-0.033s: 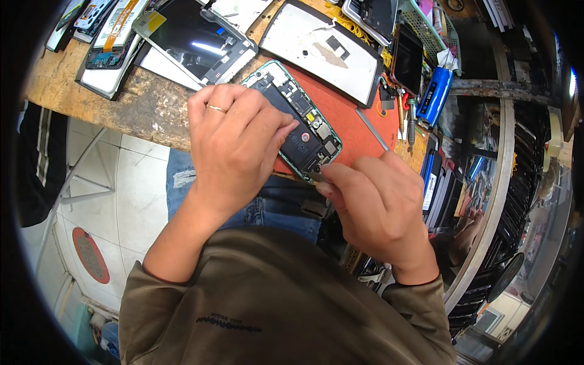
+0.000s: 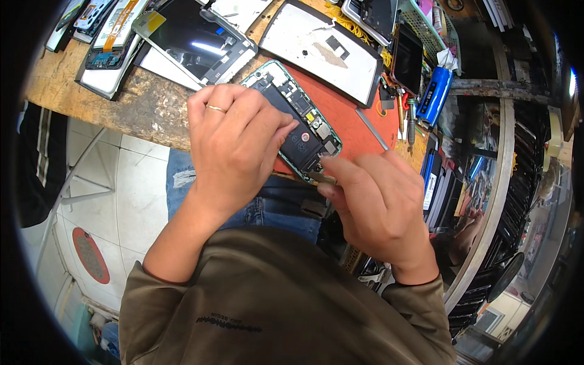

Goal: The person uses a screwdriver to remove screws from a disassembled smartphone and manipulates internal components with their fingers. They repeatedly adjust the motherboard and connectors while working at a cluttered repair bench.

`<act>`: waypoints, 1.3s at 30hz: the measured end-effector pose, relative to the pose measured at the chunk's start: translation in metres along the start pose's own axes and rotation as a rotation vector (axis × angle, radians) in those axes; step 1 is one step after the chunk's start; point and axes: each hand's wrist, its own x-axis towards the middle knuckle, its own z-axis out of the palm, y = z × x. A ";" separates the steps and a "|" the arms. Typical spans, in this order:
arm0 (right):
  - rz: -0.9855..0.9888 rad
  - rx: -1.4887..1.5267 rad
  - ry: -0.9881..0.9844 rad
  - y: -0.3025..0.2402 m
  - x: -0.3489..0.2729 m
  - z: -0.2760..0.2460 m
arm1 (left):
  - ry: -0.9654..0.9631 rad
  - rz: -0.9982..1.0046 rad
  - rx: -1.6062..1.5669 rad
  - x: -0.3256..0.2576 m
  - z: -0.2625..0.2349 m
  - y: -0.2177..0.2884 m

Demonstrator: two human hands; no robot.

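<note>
The opened smartphone slants far-left to near-right. At its near end, right hand pinches thin tool; left hand's hold I cannot tell.

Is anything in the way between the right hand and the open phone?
Just a thin tool, which the right hand pinches at the lower end of the phone. Nothing else visible stands between them.
</note>
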 end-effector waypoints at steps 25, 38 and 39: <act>0.562 0.550 0.659 0.026 -0.039 0.002 | -0.038 0.002 0.010 0.001 -0.007 -0.004; 0.680 1.122 0.894 0.041 -0.086 0.086 | -0.236 0.017 0.188 0.035 -0.024 -0.002; 0.687 1.118 0.895 0.041 -0.086 0.088 | -0.244 0.015 0.222 0.044 -0.023 -0.003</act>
